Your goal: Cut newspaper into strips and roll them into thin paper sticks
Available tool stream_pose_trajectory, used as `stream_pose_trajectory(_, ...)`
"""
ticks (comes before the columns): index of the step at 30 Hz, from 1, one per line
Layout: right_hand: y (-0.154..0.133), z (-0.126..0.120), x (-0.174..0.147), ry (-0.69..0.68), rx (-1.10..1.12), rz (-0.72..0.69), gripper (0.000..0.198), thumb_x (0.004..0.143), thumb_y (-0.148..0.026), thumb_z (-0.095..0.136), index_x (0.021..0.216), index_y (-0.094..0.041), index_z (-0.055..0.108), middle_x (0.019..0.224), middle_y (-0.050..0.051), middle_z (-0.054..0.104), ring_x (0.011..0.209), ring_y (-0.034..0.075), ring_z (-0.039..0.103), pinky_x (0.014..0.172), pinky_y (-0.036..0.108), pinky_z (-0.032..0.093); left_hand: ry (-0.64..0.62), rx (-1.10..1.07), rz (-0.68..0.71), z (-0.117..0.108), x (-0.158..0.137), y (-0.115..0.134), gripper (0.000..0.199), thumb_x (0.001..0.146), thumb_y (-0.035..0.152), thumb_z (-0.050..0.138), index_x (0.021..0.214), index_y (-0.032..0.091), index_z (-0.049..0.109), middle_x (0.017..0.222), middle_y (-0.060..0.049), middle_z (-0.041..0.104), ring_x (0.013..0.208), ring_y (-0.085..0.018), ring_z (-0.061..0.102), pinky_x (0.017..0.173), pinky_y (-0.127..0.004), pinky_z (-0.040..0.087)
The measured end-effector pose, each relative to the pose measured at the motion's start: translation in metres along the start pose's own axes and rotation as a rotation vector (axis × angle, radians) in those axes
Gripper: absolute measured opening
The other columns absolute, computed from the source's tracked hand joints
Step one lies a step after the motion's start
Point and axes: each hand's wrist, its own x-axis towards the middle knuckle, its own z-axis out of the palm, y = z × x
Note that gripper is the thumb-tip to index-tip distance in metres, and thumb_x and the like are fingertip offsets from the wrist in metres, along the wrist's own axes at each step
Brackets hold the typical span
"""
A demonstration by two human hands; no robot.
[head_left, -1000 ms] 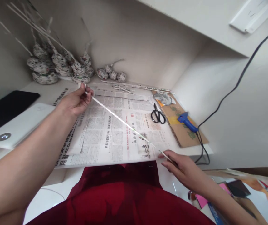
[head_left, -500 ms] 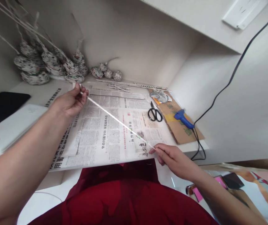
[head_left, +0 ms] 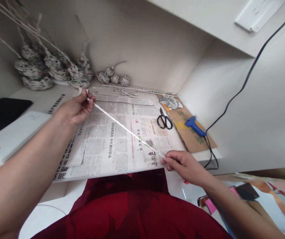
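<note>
Now the right hand, more open a second ago, is pinching the near end of the slim white strip; the left hand is gripping near its far end, so it is apparently being steadied between both grips, above the newspaper.

On my left I have a white device just nearer than a black slab. Far left, I see woven gourd shapes, smaller woven balls to their right. Right of me, a blue glue gun rests on cardboard.
</note>
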Motion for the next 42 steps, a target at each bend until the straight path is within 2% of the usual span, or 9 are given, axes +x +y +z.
stream_pose_trajectory(10,-0.001,0.007,0.004,-0.03,0.026,-0.046,0.034,0.094,-0.043,0.043,0.079,-0.017,0.06,0.06,-0.003,0.05,0.057,0.01,0.046,0.057,0.021,0.037,0.002,-0.027,-0.017,0.004,-0.004,0.003,0.025,0.095,0.016,0.043,0.074,0.012,0.056,0.057,0.0,0.06,0.054,-0.007,0.061,0.046,-0.01,0.052)
stream_pose_trajectory(18,0.026,-0.012,-0.026,-0.021,-0.153,-0.022,0.034,0.094,-0.046,0.042,0.079,-0.019,0.058,0.066,-0.001,0.057,0.061,0.012,0.053,0.058,0.022,0.041,0.044,-0.039,0.003,0.001,-0.002,0.009,0.023,0.094,0.016,0.046,0.074,0.012,0.056,0.057,0.0,0.06,0.052,-0.008,0.063,0.042,-0.01,0.051)
stream_pose_trajectory(24,0.057,-0.016,-0.043,0.188,-0.415,-0.135,0.029,0.092,-0.043,0.045,0.094,-0.022,0.065,0.093,0.008,0.068,0.086,0.023,0.062,0.079,0.032,0.045,0.032,-0.035,0.001,-0.001,0.0,0.008,0.023,0.095,0.017,0.045,0.074,0.012,0.055,0.056,0.0,0.061,0.051,-0.009,0.063,0.042,-0.011,0.051)
stream_pose_trajectory(27,0.062,-0.007,-0.046,0.094,-0.172,-0.037,0.038,0.093,-0.048,0.041,0.085,-0.02,0.065,0.072,0.005,0.063,0.067,0.017,0.059,0.065,0.028,0.047,0.02,-0.054,0.003,-0.002,0.001,0.009,0.023,0.095,0.017,0.045,0.074,0.012,0.055,0.056,0.0,0.061,0.052,-0.009,0.063,0.042,-0.011,0.051)
stream_pose_trajectory(32,0.059,0.008,-0.051,-0.296,0.572,0.185,0.052,0.091,-0.062,0.033,0.077,-0.017,0.056,0.039,-0.012,0.018,0.03,0.007,0.018,0.034,0.02,0.023,-0.017,-0.076,-0.008,-0.005,0.002,0.011,0.023,0.095,0.018,0.045,0.075,0.012,0.055,0.057,0.0,0.06,0.054,-0.009,0.062,0.043,-0.01,0.051)
stream_pose_trajectory(34,0.058,0.006,-0.052,-0.222,0.466,0.171,0.049,0.092,-0.059,0.035,0.086,-0.017,0.059,0.042,-0.009,0.03,0.034,0.008,0.029,0.038,0.02,0.029,-0.006,-0.077,0.001,-0.005,0.003,0.011,0.023,0.095,0.018,0.046,0.075,0.012,0.055,0.057,0.0,0.06,0.054,-0.008,0.062,0.043,-0.01,0.051)
stream_pose_trajectory(37,0.06,-0.006,-0.051,0.135,-0.042,0.009,0.034,0.09,-0.05,0.047,0.099,-0.019,0.061,0.072,0.004,0.061,0.065,0.016,0.057,0.061,0.027,0.045,0.036,-0.073,0.018,-0.005,0.004,0.011,0.022,0.094,0.019,0.047,0.075,0.012,0.055,0.057,0.001,0.059,0.054,-0.008,0.061,0.044,-0.01,0.051)
stream_pose_trajectory(39,0.063,-0.014,-0.05,0.302,-0.309,-0.143,0.03,0.088,-0.048,0.052,0.097,-0.021,0.064,0.09,0.009,0.067,0.084,0.023,0.06,0.077,0.035,0.045,0.051,-0.07,0.022,-0.005,0.004,0.011,0.022,0.094,0.018,0.047,0.075,0.012,0.055,0.057,0.001,0.059,0.054,-0.008,0.061,0.044,-0.01,0.05)
stream_pose_trajectory(42,0.067,-0.018,-0.051,0.293,-0.314,-0.161,0.033,0.091,-0.048,0.046,0.091,-0.021,0.065,0.086,0.009,0.067,0.081,0.023,0.06,0.076,0.035,0.045,0.043,-0.068,0.021,-0.005,0.004,0.012,0.022,0.094,0.018,0.047,0.075,0.012,0.056,0.058,0.0,0.059,0.056,-0.008,0.061,0.044,-0.01,0.051)
